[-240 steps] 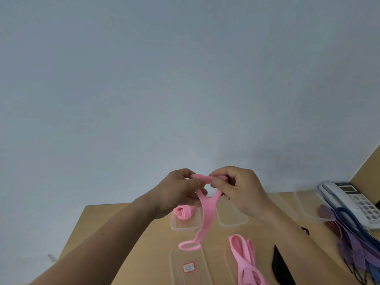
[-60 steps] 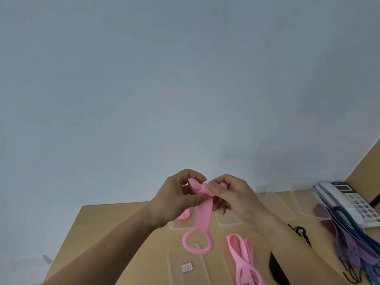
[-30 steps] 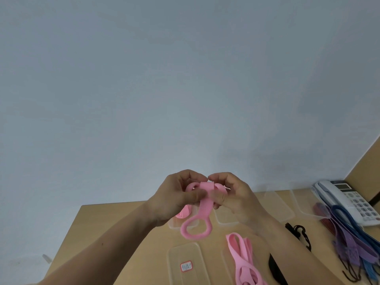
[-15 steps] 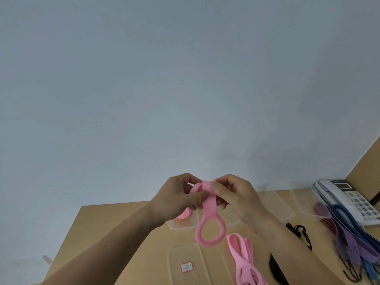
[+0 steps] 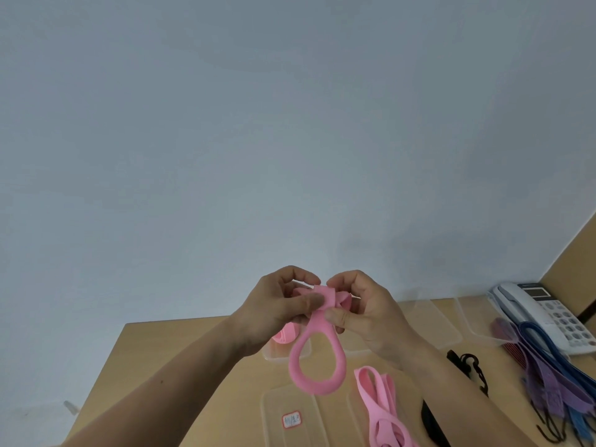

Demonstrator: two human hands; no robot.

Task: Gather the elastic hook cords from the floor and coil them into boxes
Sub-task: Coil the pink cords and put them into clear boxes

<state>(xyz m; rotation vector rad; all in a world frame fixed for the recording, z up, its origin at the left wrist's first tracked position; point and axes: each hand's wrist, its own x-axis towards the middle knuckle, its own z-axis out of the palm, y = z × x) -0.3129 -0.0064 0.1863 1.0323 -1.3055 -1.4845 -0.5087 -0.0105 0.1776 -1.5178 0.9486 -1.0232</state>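
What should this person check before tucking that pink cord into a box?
1. Grip on the cord: ok. The left hand and right hand both pinch the pink cord at its wound part.
2. Cord fully coiled: not ok. Its loop end hangs free below the hands.
3. Coil tightness: cannot tell; the fingers hide it.
4. Nearest box free: not ok; it holds a pink coil.
5. Another box free: ok. The clear box beyond the right hand looks empty.
6. All cords done: not ok. Loose pink cords and purple and blue cords lie uncoiled.
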